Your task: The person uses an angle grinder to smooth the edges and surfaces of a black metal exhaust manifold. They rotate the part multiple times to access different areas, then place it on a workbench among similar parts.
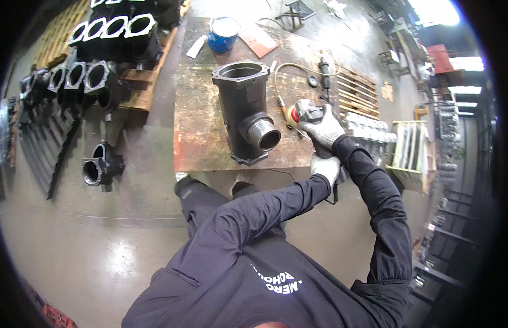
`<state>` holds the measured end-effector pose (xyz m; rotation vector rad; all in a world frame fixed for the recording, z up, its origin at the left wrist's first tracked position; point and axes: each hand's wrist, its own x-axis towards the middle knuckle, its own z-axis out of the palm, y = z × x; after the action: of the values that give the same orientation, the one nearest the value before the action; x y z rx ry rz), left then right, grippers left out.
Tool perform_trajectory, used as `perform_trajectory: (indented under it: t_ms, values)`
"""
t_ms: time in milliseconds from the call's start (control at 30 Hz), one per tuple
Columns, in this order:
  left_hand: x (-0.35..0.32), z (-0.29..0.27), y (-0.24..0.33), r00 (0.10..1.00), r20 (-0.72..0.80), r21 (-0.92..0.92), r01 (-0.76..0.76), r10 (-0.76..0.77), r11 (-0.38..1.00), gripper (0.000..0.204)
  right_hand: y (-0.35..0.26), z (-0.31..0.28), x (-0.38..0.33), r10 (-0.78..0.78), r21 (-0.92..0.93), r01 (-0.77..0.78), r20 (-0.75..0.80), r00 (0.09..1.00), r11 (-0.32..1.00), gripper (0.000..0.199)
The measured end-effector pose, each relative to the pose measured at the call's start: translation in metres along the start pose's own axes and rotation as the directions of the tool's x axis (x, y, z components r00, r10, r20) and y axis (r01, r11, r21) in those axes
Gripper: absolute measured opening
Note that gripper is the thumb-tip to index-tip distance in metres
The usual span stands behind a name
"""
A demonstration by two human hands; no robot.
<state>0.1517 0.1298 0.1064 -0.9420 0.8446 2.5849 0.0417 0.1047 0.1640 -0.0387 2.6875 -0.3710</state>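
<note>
At the right edge of the workbench I hold an angle grinder with a grey head and a red-and-yellowish disc side. My gloved right hand wraps round it just behind the head. Lower down, my gloved left hand reaches across and closes on the dark rear body, where a cord hangs. To the left of the grinder, apart from it, a black cast pipe fitting stands upright. It has a flanged open top and a short side outlet with a bare metal rim.
A blue can, a white tube and a reddish sheet lie at the bench's far end. A hose and another slim tool lie near its right side. Similar castings fill pallets at left.
</note>
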Motion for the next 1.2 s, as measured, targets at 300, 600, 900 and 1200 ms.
perform_trajectory:
  t_ms: [300,600,900,1200]
  values:
    - [0.003,-0.054,0.036,0.942,0.332,0.89,-0.331,0.05,0.314,0.065,0.136,0.051,-0.011,0.297,0.887,-0.049,-0.101,0.949,0.459,0.08]
    - [0.103,-0.094,0.273,0.78,0.43,0.821,-0.128,0.455,-0.557,0.076,0.223,0.126,-0.057,0.427,0.914,-0.131,-0.051,0.903,0.385,0.077]
    - [0.162,-0.101,0.261,0.863,0.251,0.798,0.073,0.439,-0.599,0.075,0.287,0.157,-0.109,0.65,0.92,-0.201,-0.072,0.756,0.335,0.074]
    - [0.139,-0.073,0.226,0.816,0.366,0.729,0.048,0.447,-0.683,0.066,0.376,0.173,-0.166,0.824,0.872,-0.386,-0.034,0.566,0.302,0.108]
